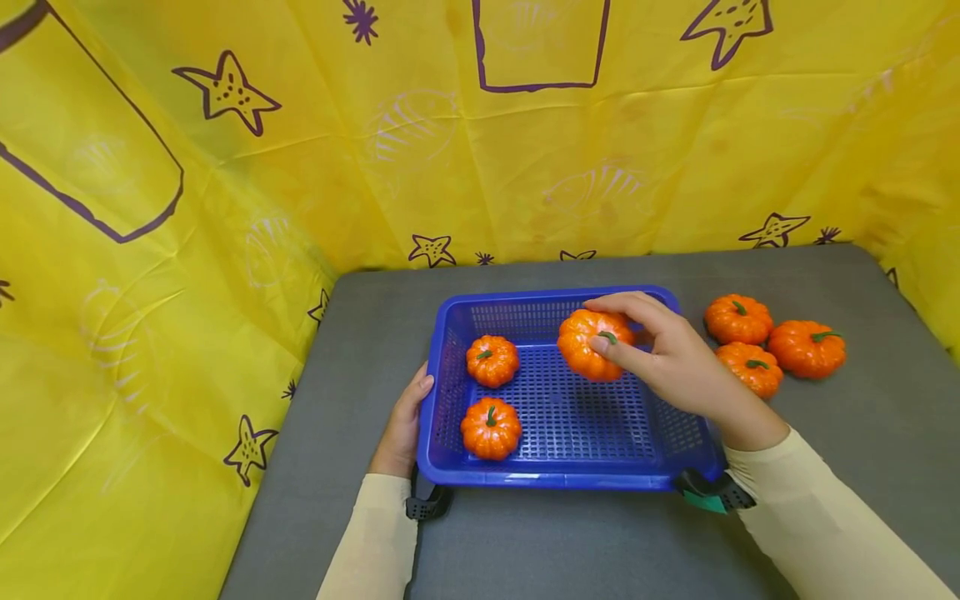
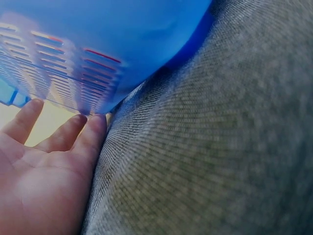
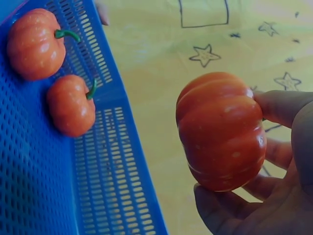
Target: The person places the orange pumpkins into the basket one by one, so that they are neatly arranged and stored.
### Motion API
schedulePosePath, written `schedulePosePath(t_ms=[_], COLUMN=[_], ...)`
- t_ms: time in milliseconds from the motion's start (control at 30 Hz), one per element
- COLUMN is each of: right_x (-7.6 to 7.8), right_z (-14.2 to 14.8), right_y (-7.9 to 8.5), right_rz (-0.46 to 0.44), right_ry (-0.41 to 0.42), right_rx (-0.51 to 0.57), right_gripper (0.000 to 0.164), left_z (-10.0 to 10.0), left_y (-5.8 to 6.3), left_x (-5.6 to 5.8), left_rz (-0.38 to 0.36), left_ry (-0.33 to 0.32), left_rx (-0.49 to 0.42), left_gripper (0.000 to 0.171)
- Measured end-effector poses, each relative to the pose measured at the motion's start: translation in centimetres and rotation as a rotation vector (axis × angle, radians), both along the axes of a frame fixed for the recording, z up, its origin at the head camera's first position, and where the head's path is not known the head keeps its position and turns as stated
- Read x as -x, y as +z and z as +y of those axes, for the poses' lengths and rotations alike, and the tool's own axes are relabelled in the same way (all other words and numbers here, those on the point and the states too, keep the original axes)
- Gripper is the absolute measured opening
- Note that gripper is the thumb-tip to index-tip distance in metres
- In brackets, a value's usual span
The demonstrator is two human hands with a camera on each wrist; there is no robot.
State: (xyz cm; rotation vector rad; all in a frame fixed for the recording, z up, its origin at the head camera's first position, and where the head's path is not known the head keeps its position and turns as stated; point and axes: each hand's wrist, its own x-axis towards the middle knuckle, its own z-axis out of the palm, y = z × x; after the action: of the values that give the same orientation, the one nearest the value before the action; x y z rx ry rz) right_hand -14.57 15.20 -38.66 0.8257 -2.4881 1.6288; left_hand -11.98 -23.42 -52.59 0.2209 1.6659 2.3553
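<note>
In the head view a blue plastic basket (image 1: 555,481) with perforated walls sits on the grey table. Two small orange pumpkins, one at the back (image 1: 492,361) and one at the front (image 1: 491,428), lie at its left side. My right hand (image 1: 667,354) holds another pumpkin (image 1: 592,346) above the basket's right half, thumb by the green stem. Its fingers wrap the pumpkin (image 3: 220,132) in the right wrist view. My left hand (image 1: 402,425) rests against the basket's left side; in the left wrist view its extended fingers (image 2: 93,134) touch the slotted wall.
Three more pumpkins, a rear one (image 1: 738,318), a front one (image 1: 751,369) and a right one (image 1: 807,349), sit clustered on the table (image 1: 570,550) right of the basket. A yellow patterned cloth (image 1: 510,183) hangs behind and along the sides.
</note>
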Motion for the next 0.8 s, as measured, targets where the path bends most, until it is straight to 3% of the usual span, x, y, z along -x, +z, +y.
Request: schedulePosePath(t_ms=[400, 800], right_x=[1.1, 2.4], right_z=[-1.8, -3.2], right_y=[-0.5, 0.0], right_rz=[-0.028, -0.055], right_ry=[0.02, 0.003], right_rx=[-0.023, -0.052], right_gripper=[0.038, 0.039], left_z=[0.0, -0.1], left_y=[0.0, -0.1], left_x=[0.2, 0.1], left_rz=[0.017, 0.011], left_ry=[-0.018, -0.016], left_rx=[-0.004, 0.001], left_gripper=[0.066, 0.066])
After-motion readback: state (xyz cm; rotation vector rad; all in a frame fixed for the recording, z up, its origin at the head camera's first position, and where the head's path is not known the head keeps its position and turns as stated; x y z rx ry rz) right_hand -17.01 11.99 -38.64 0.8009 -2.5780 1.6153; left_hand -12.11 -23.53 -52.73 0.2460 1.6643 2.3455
